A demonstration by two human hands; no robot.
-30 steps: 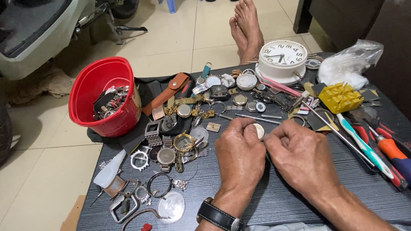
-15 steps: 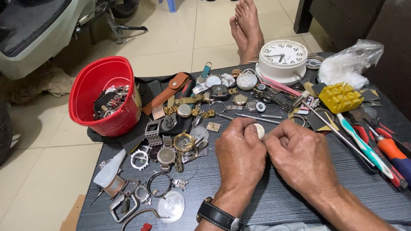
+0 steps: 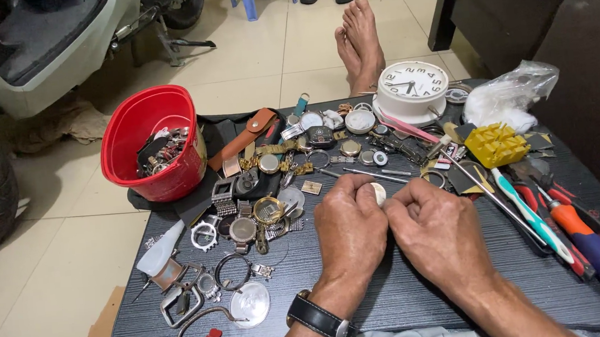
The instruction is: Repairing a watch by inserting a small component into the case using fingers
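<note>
Both hands sit dead centre of the frame, knuckles up, pressed close together over the dark tabletop (image 3: 408,302). The left hand (image 3: 350,232), the one with a black-strapped wristwatch (image 3: 322,319) on the wrist, has its fingers curled in around a small pale round piece (image 3: 378,193), which looks like a watch case or crystal. Only a sliver of it peeks out between the two hands, right at the middle of the picture. The right hand (image 3: 440,232) is bunched up against it too, fingertips tucked under, so I can't tell if it's actually pinching the piece or just steadying it.

My guess on handling: that disc is tiny, light, rigid and smooth, so slippery and easy to flick away, and if it's glass it'll scratch or chip. Best held by the rim, not the flat faces.

Around them it's a proper mess. A red bucket (image 3: 144,140) of bits sits at upper left, and a white alarm clock (image 3: 413,89) is at top centre. There's a yellow ridged block (image 3: 495,145) toward the upper right and screwdrivers (image 3: 586,240) along the right edge. Loose cases and bracelets (image 3: 244,229) lie left of the hands. Bare feet (image 3: 359,41) show at the top.
</note>
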